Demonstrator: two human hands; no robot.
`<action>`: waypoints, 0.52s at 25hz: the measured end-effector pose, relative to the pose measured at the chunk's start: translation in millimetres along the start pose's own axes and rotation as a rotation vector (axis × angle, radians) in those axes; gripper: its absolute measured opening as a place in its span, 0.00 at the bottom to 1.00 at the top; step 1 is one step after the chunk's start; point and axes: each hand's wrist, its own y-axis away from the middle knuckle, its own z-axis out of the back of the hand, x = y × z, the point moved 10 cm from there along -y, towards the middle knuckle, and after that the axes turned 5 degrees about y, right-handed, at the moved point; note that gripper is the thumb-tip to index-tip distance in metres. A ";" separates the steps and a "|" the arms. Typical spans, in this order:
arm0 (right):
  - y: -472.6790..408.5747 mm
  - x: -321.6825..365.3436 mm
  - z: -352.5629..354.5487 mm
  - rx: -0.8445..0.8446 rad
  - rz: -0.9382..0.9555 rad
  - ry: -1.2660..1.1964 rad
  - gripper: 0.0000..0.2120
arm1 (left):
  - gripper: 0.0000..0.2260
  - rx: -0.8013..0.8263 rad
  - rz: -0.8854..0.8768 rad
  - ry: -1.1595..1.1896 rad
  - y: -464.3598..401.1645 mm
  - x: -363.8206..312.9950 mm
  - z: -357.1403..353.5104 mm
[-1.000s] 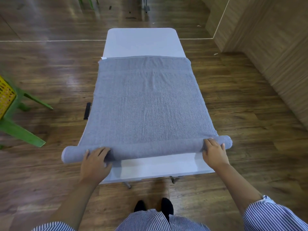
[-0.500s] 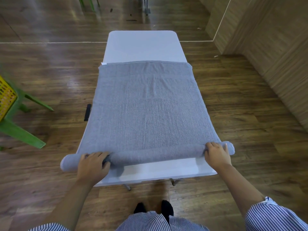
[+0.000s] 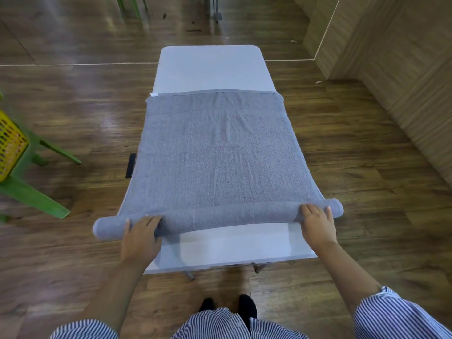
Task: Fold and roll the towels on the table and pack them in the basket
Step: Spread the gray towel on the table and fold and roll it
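Both hands, left hand and right hand, press flat-fingered on the grey towel roll at the counter near edge. A yellow basket sits on a green stool far left.

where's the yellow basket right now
In the head view, the yellow basket sits at the far left edge, on a green stool, left of the table.

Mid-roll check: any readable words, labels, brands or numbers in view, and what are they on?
No readable text anywhere in view.
White tag at the far left corner of the grey towel: too small to tell if printed.
Yellow basket, white table, striped sleeves: no lettering shows.
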 end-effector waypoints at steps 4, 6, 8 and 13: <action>3.2 0.0 12.9 -0.155 0.019 -0.010 0.10 | 0.17 -0.076 -0.099 -0.085 10.5 -7.0 9.9; 5.7 -0.8 16.7 -0.166 0.037 -0.020 0.05 | 0.20 -0.103 -0.140 -0.105 14.5 -6.7 17.3; 6.2 -2.9 23.0 -0.198 0.051 -0.016 0.03 | 0.20 -0.140 -0.169 -0.115 14.9 -6.9 25.7; 5.8 5.9 25.2 -0.249 0.109 -0.033 0.16 | 0.17 -0.206 -0.180 -0.098 8.7 -12.5 30.2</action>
